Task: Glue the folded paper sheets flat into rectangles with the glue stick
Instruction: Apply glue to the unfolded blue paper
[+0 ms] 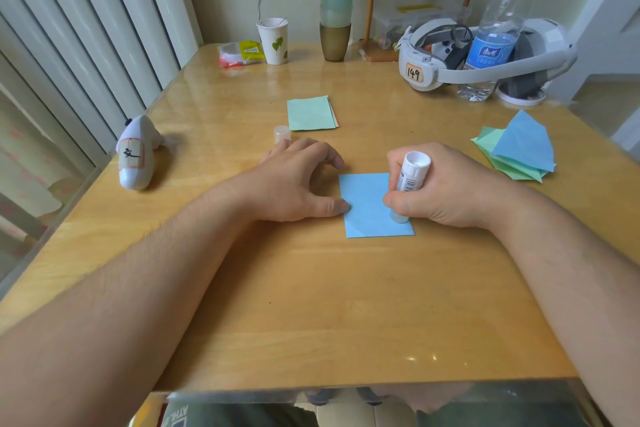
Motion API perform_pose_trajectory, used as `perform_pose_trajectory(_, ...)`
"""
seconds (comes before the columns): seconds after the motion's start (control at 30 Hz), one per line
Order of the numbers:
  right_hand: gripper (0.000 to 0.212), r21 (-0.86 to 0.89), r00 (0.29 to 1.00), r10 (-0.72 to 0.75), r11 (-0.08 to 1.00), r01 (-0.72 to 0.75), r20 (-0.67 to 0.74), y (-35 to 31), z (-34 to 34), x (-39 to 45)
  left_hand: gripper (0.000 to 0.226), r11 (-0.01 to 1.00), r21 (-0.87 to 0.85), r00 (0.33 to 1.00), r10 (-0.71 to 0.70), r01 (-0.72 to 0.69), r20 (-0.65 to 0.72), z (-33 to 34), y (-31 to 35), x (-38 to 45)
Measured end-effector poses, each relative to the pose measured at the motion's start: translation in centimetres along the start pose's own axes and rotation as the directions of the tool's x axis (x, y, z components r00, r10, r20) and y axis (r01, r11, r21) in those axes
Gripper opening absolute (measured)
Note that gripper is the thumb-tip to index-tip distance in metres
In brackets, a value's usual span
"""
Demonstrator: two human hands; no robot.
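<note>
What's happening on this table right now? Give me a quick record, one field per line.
Activity: gluing folded paper
Right hand: grips the glue stick, tip pressed down on the blue sheet
Left hand: fingers loosely curled, thumb resting on the sheet's left edge
Glue cap: standing on the table just beyond the left hand
Flat stack: green on top, beyond the cap
Loose folded sheets: blue and green pile, to the right
Table: wooden, glossy
Also present: paper cup, water bottle, headset
</note>
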State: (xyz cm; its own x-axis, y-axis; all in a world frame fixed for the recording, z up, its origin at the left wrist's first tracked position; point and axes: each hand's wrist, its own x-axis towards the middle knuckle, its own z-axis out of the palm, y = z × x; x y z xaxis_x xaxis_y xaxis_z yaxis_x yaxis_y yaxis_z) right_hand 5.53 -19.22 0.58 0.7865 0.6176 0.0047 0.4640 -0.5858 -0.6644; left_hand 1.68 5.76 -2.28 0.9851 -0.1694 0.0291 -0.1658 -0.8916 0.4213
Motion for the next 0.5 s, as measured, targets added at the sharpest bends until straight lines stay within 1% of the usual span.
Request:
perform_pose_trajectory(0.23, 0.021, -0.026, 1.000, 0.010, 1.000, -0.010, -0.014, 1.0, -0.2, 0.4, 0.058, 1.000, -0.011, 1.000, 0.004, -0.004, 0.004, 0.1, -0.1, 0.0)
perform_pose_trajectory(0.3, 0.022, 0.049, 0.995, -0.027, 0.998, 0.032, -0.094, 1.1, -0.4, 0.4, 0.058, 1.000, -0.016, 1.000, 0.003, -0.002, 0.010, 0.1, 0.0, 0.0)
perform_pose_trajectory(0.4, 0.020, 0.238, 0.972, -0.090, 0.961, 0.143, -0.219, 0.7, -0.1, 0.5, 0.057, 1.000, -0.010, 1.000, 0.001, -0.001, 0.014, 0.0, 0.0, 0.1)
perform_pose_trajectory(0.43, 0.020, 0.253, 0.967, -0.106, 0.953, 0.165, -0.230, 0.4, 0.3, 0.6, 0.057, 1.000, -0.011, 1.000, 0.000, 0.000, 0.018, 0.0, 0.0, 0.1)
perform_pose_trajectory(0.5, 0.020, 0.209, 0.970, -0.133, 0.962, 0.176, -0.206, -0.3, 1.4, 0.9, 0.062, 1.000, -0.018, 0.999, -0.006, 0.007, 0.035, -0.1, 0.2, 0.1)
